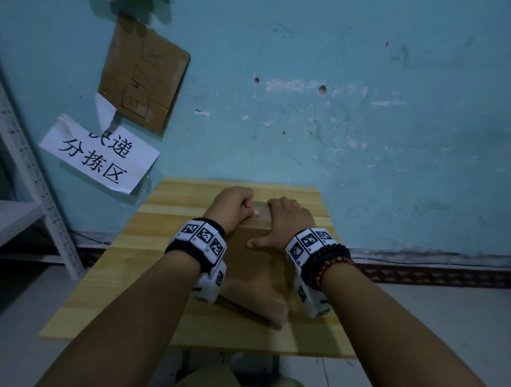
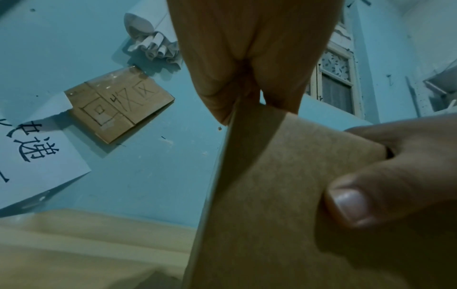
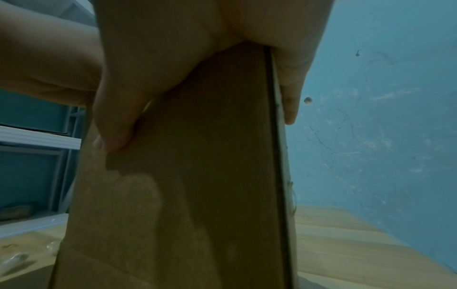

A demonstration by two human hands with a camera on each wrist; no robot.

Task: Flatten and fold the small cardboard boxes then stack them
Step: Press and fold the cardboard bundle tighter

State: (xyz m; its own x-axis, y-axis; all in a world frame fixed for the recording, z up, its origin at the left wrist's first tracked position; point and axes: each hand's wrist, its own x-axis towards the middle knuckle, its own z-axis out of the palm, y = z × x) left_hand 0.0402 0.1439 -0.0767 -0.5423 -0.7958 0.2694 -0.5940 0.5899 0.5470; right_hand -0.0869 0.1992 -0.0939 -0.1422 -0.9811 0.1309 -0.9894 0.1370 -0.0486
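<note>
A brown cardboard box lies lengthwise in the middle of the wooden table, its far end raised. My left hand grips the far left corner, fingers curled over the edge and thumb on top. My right hand holds the far right side, thumb spread across the top face and fingers down the side. In the left wrist view the box fills the right half under my fingers. In the right wrist view the box is pinched between the thumb and fingers.
The table stands against a blue wall. A cardboard sign and a white paper sign hang on the wall at the left. A grey metal shelf stands left of the table. Small clear scraps lie on the table's left part.
</note>
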